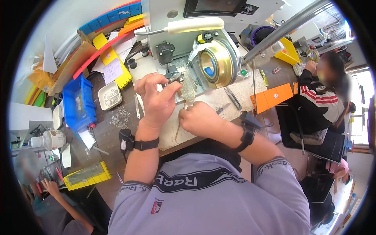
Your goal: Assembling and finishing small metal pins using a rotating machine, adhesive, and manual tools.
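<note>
My left hand is raised in front of the machine, thumb and fingers pinched on a small metal part of silver and dark colour. Its exact kind is hard to make out, since the fingers cover some of it. My right hand is curled closed just above the pale work board, right of and lower than the left. Anything inside its fingers is hidden. Beside it, a thin brown stick lies on the board. A clear, bumpy strip sits between the hands and the machine's brass-coloured wheel.
Pliers and an orange rack lie to the right. On the left are a white dish of small metal pieces, a loose pile of similar pieces and a blue bin. People sit at far right and lower left.
</note>
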A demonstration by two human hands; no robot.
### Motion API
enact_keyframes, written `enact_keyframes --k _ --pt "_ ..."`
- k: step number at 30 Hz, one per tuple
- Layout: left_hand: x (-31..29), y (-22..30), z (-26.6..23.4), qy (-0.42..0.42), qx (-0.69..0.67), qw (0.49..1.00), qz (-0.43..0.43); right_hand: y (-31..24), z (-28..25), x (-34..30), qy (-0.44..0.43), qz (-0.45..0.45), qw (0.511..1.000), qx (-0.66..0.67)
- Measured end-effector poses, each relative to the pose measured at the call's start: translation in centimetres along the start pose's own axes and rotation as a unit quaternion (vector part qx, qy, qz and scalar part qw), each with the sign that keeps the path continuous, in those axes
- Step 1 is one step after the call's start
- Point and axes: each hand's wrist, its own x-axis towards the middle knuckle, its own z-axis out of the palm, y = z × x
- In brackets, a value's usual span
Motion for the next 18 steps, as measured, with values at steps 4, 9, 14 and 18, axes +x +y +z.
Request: enact_keyframes --k 4,9,14,18 --pt "-0.1 -0.1 0.2 0.003 0.002 1.000 0.000 0.5 0.2 -0.3 0.033 -0.037 0.999 -0.011" --pt "-0.3 -0.3 0.6 0.019 -0.004 1.000 -0.003 0.9 -1.3 -1.6 0.165 -0.088 0.982 0.020" --pt "-0.1 -0.2 0.6 0.025 -0.001 1.000 0.000 0.2 -0.9 -3.5 0.373 0.091 0.904 0.189" --pt "-0.2 -0.2 0.5 0.012 0.002 1.000 0.001 -0.2 -0.9 -3.7 0.412 0.213 0.842 0.276"
